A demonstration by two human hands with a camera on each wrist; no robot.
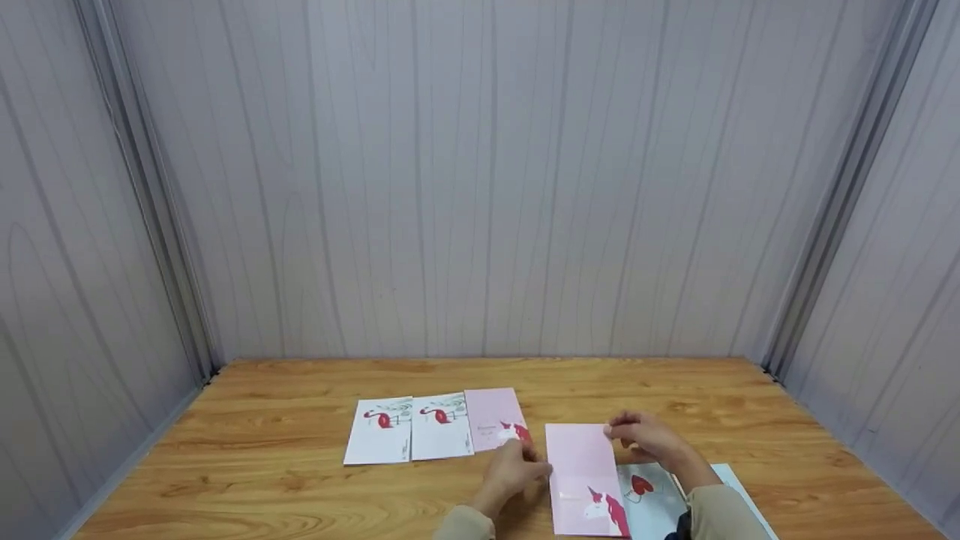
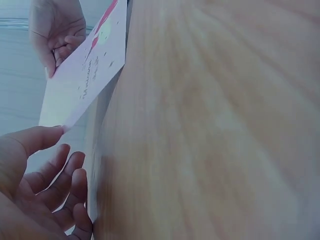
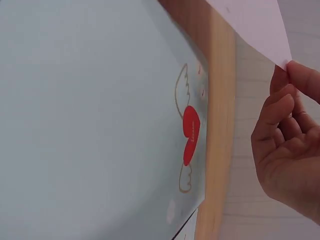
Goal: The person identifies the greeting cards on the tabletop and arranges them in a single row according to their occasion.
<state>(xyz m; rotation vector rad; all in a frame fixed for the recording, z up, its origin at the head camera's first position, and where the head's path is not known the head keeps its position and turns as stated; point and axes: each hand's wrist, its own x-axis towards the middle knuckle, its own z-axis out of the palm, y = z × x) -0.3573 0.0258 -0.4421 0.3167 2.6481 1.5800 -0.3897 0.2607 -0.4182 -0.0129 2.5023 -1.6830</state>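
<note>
A pink unicorn card (image 1: 585,469) is raised at a slant above the table. My right hand (image 1: 649,439) pinches its upper right corner between thumb and index finger, and the other fingers curl loosely, as the right wrist view shows. At the card's left edge is my left hand (image 1: 510,474); its thumb (image 2: 47,137) touches the edge while its four fingers lie apart from the card. Under my right forearm rests a pale blue card with a red winged heart (image 3: 191,135), partly hidden in the head view.
To the left, two white flamingo cards (image 1: 379,435) (image 1: 441,431) and another pink unicorn card (image 1: 491,412) lie in a row on the wooden table (image 1: 262,450). A further pale card (image 1: 739,487) shows beyond my right sleeve. Panel walls (image 1: 480,187) enclose the back and sides.
</note>
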